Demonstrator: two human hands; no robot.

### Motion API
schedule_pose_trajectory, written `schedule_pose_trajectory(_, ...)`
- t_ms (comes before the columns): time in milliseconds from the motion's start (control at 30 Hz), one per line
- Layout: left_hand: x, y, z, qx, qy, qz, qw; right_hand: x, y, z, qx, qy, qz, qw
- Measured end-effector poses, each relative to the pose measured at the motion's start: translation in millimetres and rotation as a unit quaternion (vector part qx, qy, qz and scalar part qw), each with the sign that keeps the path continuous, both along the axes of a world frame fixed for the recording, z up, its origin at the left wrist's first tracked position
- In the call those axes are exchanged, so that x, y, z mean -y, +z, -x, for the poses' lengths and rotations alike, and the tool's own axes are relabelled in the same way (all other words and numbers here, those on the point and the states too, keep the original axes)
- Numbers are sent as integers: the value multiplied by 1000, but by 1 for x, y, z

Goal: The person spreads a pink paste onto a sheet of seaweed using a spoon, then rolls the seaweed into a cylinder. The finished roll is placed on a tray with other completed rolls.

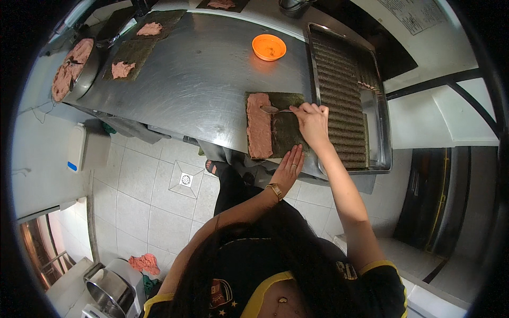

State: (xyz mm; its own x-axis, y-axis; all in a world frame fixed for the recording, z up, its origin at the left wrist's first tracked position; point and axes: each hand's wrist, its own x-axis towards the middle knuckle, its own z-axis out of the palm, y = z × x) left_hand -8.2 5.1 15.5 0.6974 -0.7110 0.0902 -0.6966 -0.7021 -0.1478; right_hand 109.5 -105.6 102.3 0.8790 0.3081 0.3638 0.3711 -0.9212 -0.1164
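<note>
My right hand (314, 125) grips the handle of a metal spoon (270, 109). The spoon's bowl touches the right edge of a pink minced-meat strip (259, 132), toward its far end. That strip covers the left part of a dark green seaweed sheet (286, 127), whose right part shows mostly bare. Fingers outstretched, my left hand (288, 166) lies flat at the sheet's near edge, a ring and a bracelet on it. A metal tray (379, 151) just to the right holds rows of dark seaweed rolls (339, 85).
An orange bowl (269, 47) stands farther back on the steel table (207, 69). At the far left are a metal bowl of pink mince (74, 69) and seaweed sheets topped with mince lumps (123, 70). The table's near edge runs before me, above a tiled floor (135, 175).
</note>
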Motion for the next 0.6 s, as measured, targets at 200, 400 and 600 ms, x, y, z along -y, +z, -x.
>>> schedule_pose_trajectory(200,0,-1,2,-35,-7,-14,999,-1,0,49,-36,34,35,998)
schedule_pose_trajectory(400,1,-7,3,-98,-23,-38,994,5,28,76,-186,63,-51,979)
schedule_pose_trajectory(600,3,-4,2,-3,2,8,1000,29,-6,35,-397,-56,-290,869)
